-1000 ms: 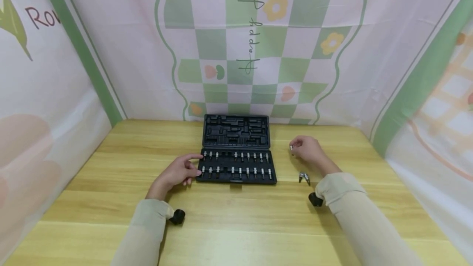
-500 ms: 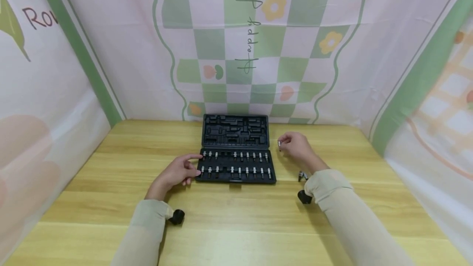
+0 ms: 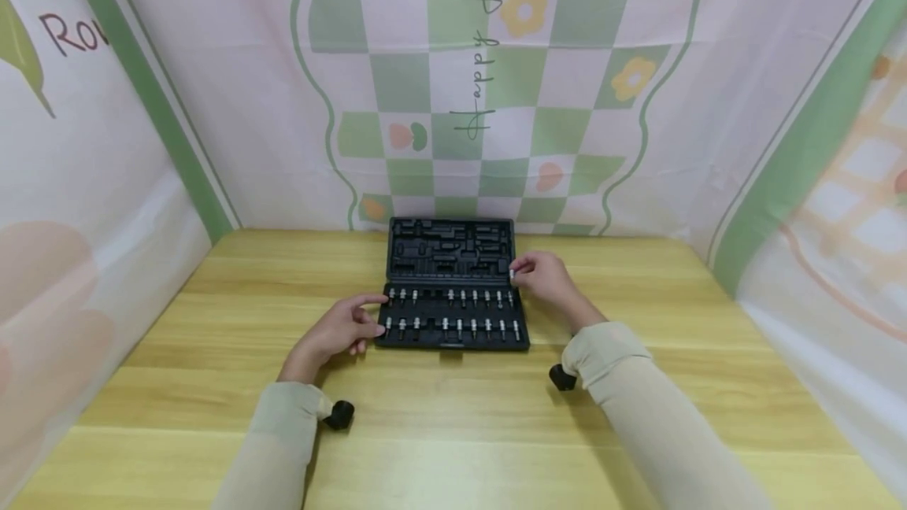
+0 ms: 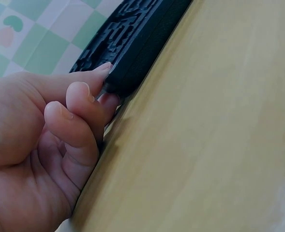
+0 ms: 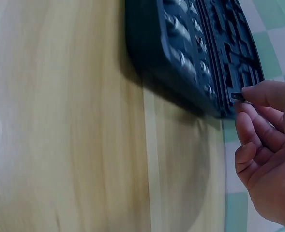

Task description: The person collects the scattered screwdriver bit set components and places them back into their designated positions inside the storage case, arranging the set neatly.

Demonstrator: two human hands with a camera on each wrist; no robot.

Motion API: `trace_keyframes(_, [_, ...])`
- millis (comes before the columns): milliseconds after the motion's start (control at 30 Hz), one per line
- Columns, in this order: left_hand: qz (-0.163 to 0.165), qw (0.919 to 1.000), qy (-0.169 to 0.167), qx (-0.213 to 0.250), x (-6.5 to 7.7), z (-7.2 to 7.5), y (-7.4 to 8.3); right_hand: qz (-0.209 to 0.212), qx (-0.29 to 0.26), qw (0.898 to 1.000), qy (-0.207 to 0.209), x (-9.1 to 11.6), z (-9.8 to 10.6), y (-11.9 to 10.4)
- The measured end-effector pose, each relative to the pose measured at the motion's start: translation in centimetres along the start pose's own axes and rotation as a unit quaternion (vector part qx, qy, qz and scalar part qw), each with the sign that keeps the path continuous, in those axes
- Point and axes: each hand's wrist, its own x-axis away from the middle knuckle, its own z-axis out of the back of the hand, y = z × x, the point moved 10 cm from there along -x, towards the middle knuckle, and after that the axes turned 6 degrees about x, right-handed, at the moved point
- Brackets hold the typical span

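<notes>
A black socket case [image 3: 453, 312] lies opened out, its lid laid back toward the backdrop. Two rows of silver bit sockets [image 3: 474, 327] sit in its base, with gaps left of the middle in both rows. My left hand [image 3: 338, 329] holds the case's left edge; in the left wrist view the thumb lies at the front corner and other fingers are curled beside it. My right hand [image 3: 549, 282] pinches a small bit socket [image 3: 512, 275] between thumb and forefinger, above the case's right edge near the hinge. Its dark end [image 5: 237, 96] shows in the right wrist view.
The case stands on a wooden table [image 3: 453, 431]. Behind it hangs a checked cloth backdrop [image 3: 460, 85], with more cloth at both sides. A black wrist camera [image 3: 563, 378] sits by the right cuff, another [image 3: 340, 415] by the left.
My right hand has moved left with the bit socket, from the table at right to the case's edge. Two loose bit sockets are now hidden by the right arm. The left hand stays put.
</notes>
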Motion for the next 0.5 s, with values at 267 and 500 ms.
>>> trace_keyframes(267, [0.001, 1.0, -0.001, -0.002, 0.0, -0.1, 0.1, -0.003, 0.003, 1.0, -0.004, -0.1, -1.0, -1.2])
trace_keyframes(500, [-0.005, 0.9999, -0.011, 0.004, 0.3, -0.3, 0.6, 0.003, 0.004, 1.0, -0.007, -0.2, -2.1, -1.7])
